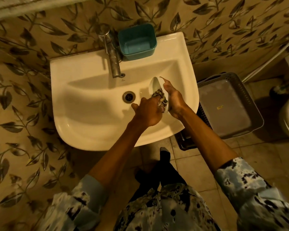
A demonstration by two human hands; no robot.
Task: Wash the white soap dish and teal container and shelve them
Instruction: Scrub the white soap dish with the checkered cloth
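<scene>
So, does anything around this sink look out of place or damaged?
Nothing looks spilled or broken. Only the grey perforated plastic basket right of the white ceramic sink sits askew over a dark crate poking out beneath it. The teal plastic container stands upright on the sink's back ledge.

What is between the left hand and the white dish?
A patterned cloth, gripped by the left hand and pressed against the dish, which the right hand holds, as the head view shows.
</scene>
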